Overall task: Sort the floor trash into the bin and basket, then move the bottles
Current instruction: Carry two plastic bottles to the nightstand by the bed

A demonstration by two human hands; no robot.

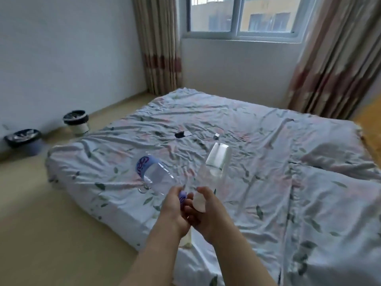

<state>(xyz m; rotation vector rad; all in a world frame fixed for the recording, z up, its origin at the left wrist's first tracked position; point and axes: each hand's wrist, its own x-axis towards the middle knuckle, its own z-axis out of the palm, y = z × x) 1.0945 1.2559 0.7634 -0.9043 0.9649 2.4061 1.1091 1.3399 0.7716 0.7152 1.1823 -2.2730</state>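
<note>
My left hand (174,207) grips the purple-capped neck of a clear plastic bottle (153,173) with a purple label, its base pointing away to the left. My right hand (206,211) holds the white-capped neck of a second clear bottle (216,164) that slants up and away over the bed. Both hands are close together above the near left corner of the bed. By the left wall stand a blue bin (24,141) with a black liner and a white basket (77,122) with a black liner, both holding trash.
A low bed (268,162) with a crumpled floral sheet fills the middle and right. A small dark object (182,134) and a small grey object (216,136) lie on it. Beige floor (51,223) lies to the left. A window and curtains stand behind.
</note>
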